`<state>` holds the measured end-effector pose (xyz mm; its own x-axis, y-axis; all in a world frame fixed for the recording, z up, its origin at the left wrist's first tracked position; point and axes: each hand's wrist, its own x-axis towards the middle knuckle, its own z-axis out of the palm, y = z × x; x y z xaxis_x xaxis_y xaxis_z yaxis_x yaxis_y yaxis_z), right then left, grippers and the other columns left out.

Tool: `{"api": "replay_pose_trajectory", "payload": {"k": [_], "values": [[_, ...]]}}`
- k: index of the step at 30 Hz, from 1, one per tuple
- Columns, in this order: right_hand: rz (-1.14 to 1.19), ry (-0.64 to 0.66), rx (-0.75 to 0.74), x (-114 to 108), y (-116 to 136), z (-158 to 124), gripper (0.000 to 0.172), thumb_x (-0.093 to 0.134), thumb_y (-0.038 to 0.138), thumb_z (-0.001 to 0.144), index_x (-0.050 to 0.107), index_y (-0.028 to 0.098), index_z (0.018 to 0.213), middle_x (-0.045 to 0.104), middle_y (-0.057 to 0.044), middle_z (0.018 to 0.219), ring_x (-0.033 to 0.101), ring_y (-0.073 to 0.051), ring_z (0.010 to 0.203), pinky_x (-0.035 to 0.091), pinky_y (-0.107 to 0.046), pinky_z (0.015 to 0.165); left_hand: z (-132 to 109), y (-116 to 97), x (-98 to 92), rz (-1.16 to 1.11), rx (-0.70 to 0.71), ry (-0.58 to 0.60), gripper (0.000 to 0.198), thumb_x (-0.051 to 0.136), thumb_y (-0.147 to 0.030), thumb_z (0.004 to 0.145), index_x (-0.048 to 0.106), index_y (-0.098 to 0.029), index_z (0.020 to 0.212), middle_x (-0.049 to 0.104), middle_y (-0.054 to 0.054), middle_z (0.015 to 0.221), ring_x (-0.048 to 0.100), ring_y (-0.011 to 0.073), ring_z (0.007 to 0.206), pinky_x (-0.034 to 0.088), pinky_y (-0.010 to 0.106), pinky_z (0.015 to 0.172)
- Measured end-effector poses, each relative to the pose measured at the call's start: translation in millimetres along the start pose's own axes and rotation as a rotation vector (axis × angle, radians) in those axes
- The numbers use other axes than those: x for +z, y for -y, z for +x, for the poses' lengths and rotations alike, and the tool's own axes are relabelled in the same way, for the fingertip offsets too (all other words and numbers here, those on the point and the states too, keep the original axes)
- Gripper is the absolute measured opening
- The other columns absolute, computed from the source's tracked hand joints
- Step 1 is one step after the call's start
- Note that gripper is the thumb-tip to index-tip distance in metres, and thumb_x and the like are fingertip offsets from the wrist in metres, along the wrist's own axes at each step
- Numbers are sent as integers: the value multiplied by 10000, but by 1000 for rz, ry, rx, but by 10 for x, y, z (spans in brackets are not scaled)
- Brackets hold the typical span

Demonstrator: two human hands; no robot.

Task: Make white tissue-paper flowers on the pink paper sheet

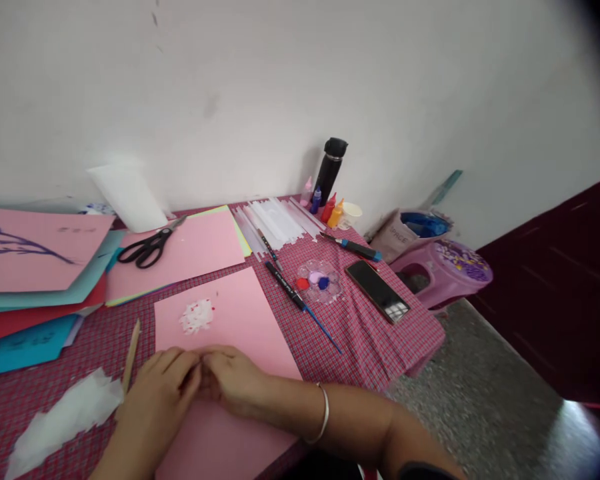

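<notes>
My left hand [163, 390] and my right hand [235, 380] meet over the lower part of a pink paper sheet [255, 313]. The fingers of both are closed and pressed together at the tips; whatever they pinch is hidden. Above them on the sheet is a patch of small white bits with red specks [197, 316]. Crumpled white tissue [70, 413] lies left of my left hand, beside a wooden stick [131, 353]. To the sheet's right are a black marker [285, 285], a thin blue brush [323, 329] and a clear palette [333, 287] with red, pink and blue paint.
Black scissors [147, 250] rest on stacked paper. Coloured cards [35, 267] pile up at the left. White glue sticks [275, 223], paint bottles [329, 209], a black flask [331, 170], a cutter [357, 249] and a phone [377, 291] sit rightward. A purple stool [445, 273] stands beyond the edge.
</notes>
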<state>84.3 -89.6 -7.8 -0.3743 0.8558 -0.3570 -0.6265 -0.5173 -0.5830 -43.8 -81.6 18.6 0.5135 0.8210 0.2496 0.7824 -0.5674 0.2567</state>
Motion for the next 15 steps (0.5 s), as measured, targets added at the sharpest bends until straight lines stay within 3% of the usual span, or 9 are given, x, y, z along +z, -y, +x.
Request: {"api": "replay_pose_trajectory", "payload": {"k": [4, 7, 11, 15], "values": [[23, -38, 15, -2, 39, 9, 231, 662, 357, 744, 664, 142, 828, 671, -35, 678, 666, -193, 700, 513, -429, 780, 23, 5, 13, -6, 8, -124, 177, 409, -246, 897, 580, -210, 868, 649, 48, 779, 608, 237, 750, 456, 382, 684], [20, -31, 40, -17, 70, 19, 274, 703, 387, 723, 674, 131, 817, 677, -39, 666, 671, -200, 703, 517, -420, 769, 26, -43, 3, 80, 112, -196, 185, 395, -187, 886, 576, -193, 923, 662, 62, 782, 615, 238, 725, 464, 393, 707], [34, -82, 72, -27, 136, 44, 253, 743, 332, 690, 700, 121, 823, 691, -37, 662, 661, -174, 650, 507, -368, 743, -41, -160, -12, 285, 253, -182, 329, 352, -68, 808, 593, -119, 1028, 689, 148, 889, 633, 277, 793, 462, 429, 769], [145, -148, 39, -9, 217, 56, 186, 755, 234, 679, 709, 116, 815, 724, -60, 744, 664, -153, 683, 486, -337, 779, -177, -229, 34, 312, 277, -179, 438, 389, -95, 795, 539, -98, 1206, 653, 194, 1141, 623, 321, 977, 430, 480, 875]]}}
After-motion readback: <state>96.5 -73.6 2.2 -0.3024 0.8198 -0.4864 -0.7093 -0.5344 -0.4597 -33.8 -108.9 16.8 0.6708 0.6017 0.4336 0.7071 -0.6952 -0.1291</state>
